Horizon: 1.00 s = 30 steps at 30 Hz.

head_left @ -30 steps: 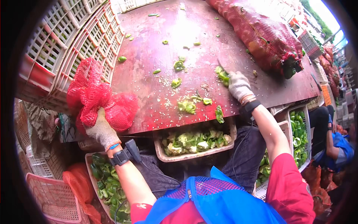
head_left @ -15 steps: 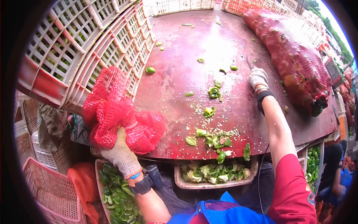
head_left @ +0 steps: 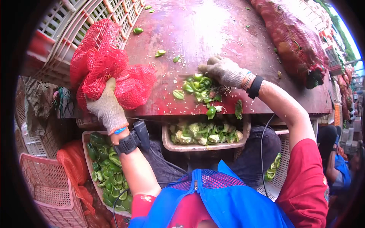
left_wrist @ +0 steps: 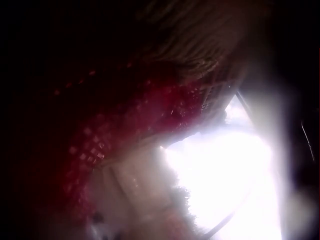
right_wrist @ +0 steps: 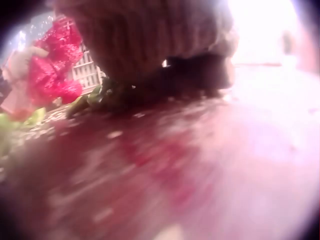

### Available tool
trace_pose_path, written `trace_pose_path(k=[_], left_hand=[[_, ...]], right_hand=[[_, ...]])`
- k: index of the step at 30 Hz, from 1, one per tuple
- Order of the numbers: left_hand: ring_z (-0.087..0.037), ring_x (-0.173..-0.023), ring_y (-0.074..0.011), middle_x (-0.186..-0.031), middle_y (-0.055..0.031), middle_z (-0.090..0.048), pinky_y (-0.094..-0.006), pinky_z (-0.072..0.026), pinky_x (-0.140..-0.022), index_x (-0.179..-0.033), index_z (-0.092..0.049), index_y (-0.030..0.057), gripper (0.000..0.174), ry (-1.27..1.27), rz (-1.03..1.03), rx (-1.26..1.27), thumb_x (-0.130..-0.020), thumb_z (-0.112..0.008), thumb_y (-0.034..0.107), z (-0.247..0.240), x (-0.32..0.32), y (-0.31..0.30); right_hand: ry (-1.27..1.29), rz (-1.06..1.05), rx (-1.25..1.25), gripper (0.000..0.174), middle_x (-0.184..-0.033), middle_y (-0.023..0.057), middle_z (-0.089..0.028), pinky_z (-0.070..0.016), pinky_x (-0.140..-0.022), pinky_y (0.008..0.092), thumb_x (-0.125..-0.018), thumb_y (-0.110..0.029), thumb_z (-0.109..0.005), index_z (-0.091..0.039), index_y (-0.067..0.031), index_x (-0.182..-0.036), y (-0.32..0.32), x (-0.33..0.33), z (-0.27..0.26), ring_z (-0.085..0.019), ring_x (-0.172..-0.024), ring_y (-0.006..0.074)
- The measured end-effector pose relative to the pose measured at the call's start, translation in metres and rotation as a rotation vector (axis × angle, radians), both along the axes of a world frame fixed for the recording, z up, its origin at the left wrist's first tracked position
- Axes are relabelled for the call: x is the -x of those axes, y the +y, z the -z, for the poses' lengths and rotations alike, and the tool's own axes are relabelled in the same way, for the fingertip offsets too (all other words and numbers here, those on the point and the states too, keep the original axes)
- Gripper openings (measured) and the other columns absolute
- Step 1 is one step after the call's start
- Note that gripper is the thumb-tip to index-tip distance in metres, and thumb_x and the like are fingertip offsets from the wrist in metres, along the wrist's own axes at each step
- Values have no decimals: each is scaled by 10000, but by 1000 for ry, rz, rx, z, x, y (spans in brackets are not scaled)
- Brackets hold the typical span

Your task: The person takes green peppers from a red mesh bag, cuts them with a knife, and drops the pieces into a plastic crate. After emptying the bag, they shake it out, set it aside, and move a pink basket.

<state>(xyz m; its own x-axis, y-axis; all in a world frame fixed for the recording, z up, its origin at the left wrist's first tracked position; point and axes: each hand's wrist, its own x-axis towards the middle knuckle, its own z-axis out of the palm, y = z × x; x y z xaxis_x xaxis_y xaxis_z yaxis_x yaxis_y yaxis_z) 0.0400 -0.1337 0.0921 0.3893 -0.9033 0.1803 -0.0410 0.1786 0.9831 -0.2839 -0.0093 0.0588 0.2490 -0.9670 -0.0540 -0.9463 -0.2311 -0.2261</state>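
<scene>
My gloved left hand grips a bunched red mesh bag at the table's left front corner, the thumb lying over the netting. The left wrist view is dark and glaring, with only blurred red mesh distinct. My gloved right hand is low over the tabletop, fingers curled, right at a pile of green pepper scraps. The thin-bladed knife it held in the earlier frames is hidden behind the hand now. In the right wrist view the glove is close over the red surface, with scraps and seeds beside it.
Under the table's front edge stands a tub of pale pepper cores. A crate of green peppers is at lower left. Stacked crates line the left side; a long full mesh sack lies on the right.
My right hand reached out over the table, then came back nearer and left, gathering scraps into a pile near the front edge. My left hand keeps hold of the mesh bag.
</scene>
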Motion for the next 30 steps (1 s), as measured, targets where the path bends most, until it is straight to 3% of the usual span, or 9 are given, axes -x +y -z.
trace_pose_path(k=[7,9,11,13,15,17,23,28,30], left_hand=[[-625,-1036,-260,-1176,-161,-638,-375,-475,-952,-1221,-566,-38,727,-220,12,7,-588,-884,121,22,-22,3],[-631,-1023,-260,-1150,-148,-654,-377,-478,-942,-1207,-578,-25,697,-214,45,2,-596,-879,123,15,-24,9],[-646,-985,-254,-1110,-131,-672,-376,-486,-920,-1196,-586,-9,652,-249,27,-26,-621,-861,131,3,-26,26],[-651,-971,-250,-1099,-129,-675,-374,-490,-913,-1194,-588,-2,632,-260,2,-5,-634,-850,128,-2,-22,23],[-650,-977,-252,-1095,-133,-676,-374,-489,-917,-1197,-586,3,624,-280,-13,1,-640,-841,123,12,-22,15],[-643,-1001,-257,-1108,-136,-672,-376,-483,-928,-1196,-586,5,615,-186,48,55,-644,-834,120,22,-21,6],[-632,-1014,-264,-1123,-138,-662,-385,-476,-936,-1192,-584,-10,589,-149,47,45,-664,-816,111,14,-25,15],[-607,-1040,-232,-1174,-114,-634,-365,-463,-955,-1250,-558,5,623,-185,32,26,-668,-779,8,28,-25,2],[-604,-1045,-235,-1181,-114,-628,-367,-461,-959,-1255,-552,4,624,-177,53,44,-673,-776,5,26,-23,1]], right_hand=[[121,70,23,391,-998,112,-588,-468,-841,413,-825,-140,-624,-608,-188,-1213,109,-30,-23,-568,-982,326],[135,351,230,338,-949,146,-611,-493,-793,431,-849,-140,-603,-619,-155,-1186,131,-16,-20,-590,-918,362],[168,831,76,340,-1005,200,-604,-495,-825,454,-806,-192,-631,-605,-114,-1136,148,-5,-14,-594,-967,390],[82,863,-126,278,-915,212,-616,-506,-772,480,-794,-201,-638,-612,-87,-1046,158,5,3,-613,-882,411],[69,594,18,271,-892,201,-629,-507,-759,486,-796,-208,-640,-598,-68,-1025,161,-37,-15,-616,-873,401],[13,282,-188,302,-1031,219,-592,-493,-834,471,-830,-217,-618,-577,-98,-1105,130,-82,-29,-595,-966,402],[-5,416,77,345,-1050,210,-620,-512,-835,459,-840,-128,-584,-578,-91,-1183,13,-54,-32,-613,-997,383],[258,666,-142,236,-989,209,-687,-559,-793,428,-856,-92,-553,-706,-54,-1032,-94,-43,-37,-681,-926,352],[250,418,-18,202,-1009,202,-688,-563,-802,425,-810,-114,-627,-724,-55,-978,-100,-50,4,-684,-936,332]])
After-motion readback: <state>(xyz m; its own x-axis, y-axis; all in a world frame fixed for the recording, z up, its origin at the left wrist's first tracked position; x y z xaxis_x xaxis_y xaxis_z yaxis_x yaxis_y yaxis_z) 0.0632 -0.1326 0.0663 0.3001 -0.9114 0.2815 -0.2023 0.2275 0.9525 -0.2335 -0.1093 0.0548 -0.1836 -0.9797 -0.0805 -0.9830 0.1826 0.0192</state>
